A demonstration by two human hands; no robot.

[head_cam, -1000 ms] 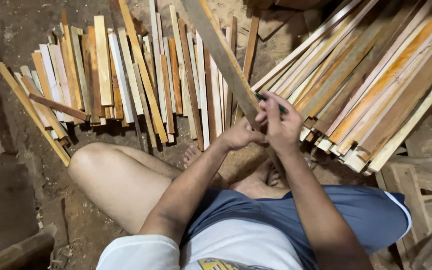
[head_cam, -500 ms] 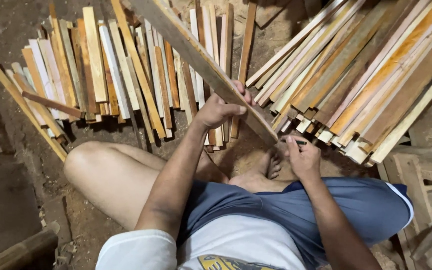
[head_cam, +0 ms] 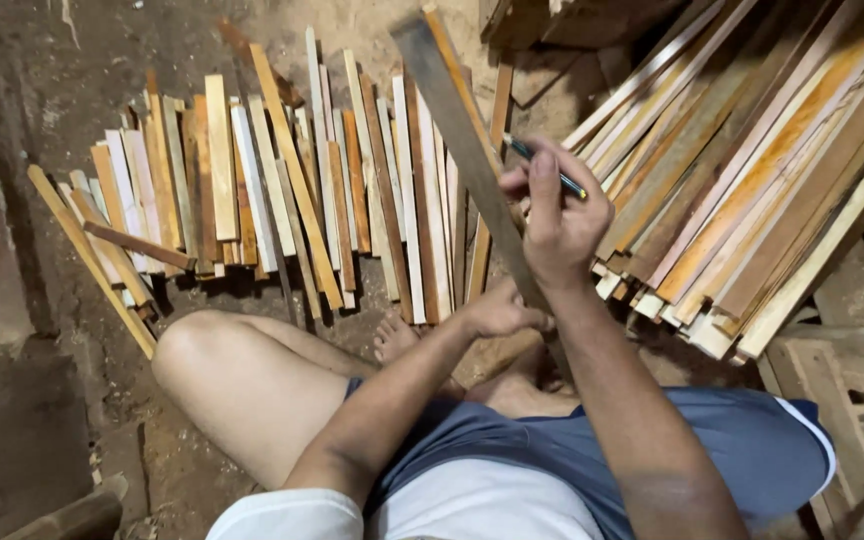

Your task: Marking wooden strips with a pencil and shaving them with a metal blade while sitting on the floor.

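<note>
I sit on the ground with a long wooden strip (head_cam: 457, 130) slanting up and away from my lap. My left hand (head_cam: 500, 310) grips the strip near its lower end. My right hand (head_cam: 557, 215) is higher up against the strip and holds a dark pencil (head_cam: 542, 165) whose tip rests near the strip's edge. The strip's near end is hidden behind my hands and legs.
A row of short wooden slats (head_cam: 282, 190) lies spread on the dirt floor ahead. A big pile of longer strips (head_cam: 762, 170) leans at the right. Wooden blocks (head_cam: 842, 370) sit at the right edge, and my bent knee (head_cam: 212, 360) is at the left.
My right hand rose from beside my lap to the strip's middle with the pencil. My left hand slid down to the strip's lower end, and the strip now stands steeper.
</note>
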